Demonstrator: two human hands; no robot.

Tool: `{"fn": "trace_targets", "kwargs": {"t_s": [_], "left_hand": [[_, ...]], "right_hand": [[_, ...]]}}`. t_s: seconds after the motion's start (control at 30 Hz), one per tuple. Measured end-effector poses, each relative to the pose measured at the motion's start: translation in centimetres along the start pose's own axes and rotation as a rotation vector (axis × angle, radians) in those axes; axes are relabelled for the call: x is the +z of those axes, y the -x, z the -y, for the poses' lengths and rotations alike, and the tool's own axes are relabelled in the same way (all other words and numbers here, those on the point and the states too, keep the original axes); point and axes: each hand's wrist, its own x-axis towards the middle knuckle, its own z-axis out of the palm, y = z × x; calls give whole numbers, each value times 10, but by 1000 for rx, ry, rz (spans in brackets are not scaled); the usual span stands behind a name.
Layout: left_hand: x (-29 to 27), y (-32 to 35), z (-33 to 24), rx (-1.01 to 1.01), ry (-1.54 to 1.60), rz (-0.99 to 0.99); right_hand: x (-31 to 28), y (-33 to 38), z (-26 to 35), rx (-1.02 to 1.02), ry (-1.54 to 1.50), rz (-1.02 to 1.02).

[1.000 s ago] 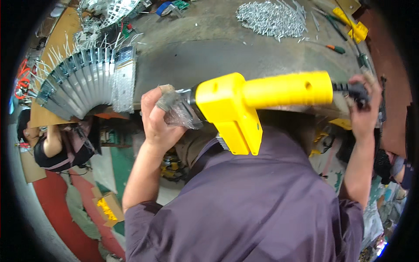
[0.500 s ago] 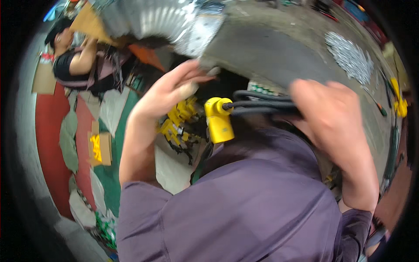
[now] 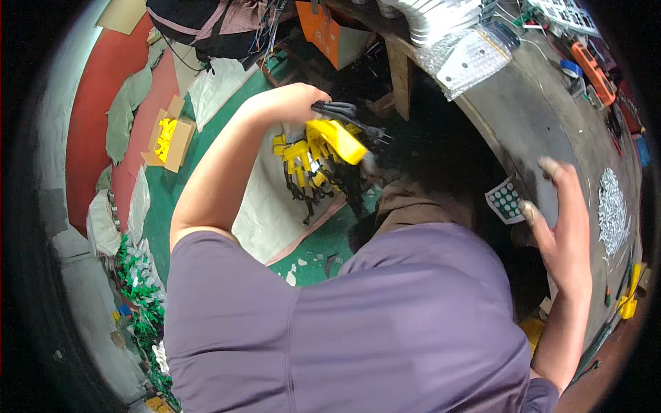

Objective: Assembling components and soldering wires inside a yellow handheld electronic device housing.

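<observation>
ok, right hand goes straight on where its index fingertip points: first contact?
Right hand: likely the near edge of the grey bench, left of the index fingertip in the picture. The white card with green dots sits below that line. Depth is unclear; it may pass above the edge.

On the tabletop (image 3: 540, 113), a wrapped pack (image 3: 468, 65) lies at the near edge, left; a metal pile (image 3: 613, 215) toward the far edge, right. On the floor (image 3: 317, 272), left, 1 sheet (image 3: 265, 224) bears a tool heap (image 3: 299, 155), below the held tool (image 3: 339, 140); 1 box (image 3: 182, 142) stands farther left.
</observation>
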Motion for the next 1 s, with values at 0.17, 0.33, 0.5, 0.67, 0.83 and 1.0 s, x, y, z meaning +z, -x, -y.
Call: {"fn": "trace_targets", "kwargs": {"t_s": [0.17, 0.33, 0.5, 0.67, 0.83, 1.0], "left_hand": [[47, -66, 69, 79, -303, 133], [221, -95, 225, -70, -646, 296], [200, -112, 144, -93, -288, 312], [71, -90, -47, 143, 202, -846], [-15, -78, -167, 580, -33, -1176], [-32, -101, -201, 324, -71, -1017]], "right_hand": [[-2, 22, -8, 110, -39, 51], [-7, 39, -15, 173, -89, 18], [-12, 68, -32, 309, -59, -67], [-29, 91, -60, 399, -1, -200], [-35, 76, -104, 432, 37, -292], [-59, 41, -166, 450, 77, -387]]}}
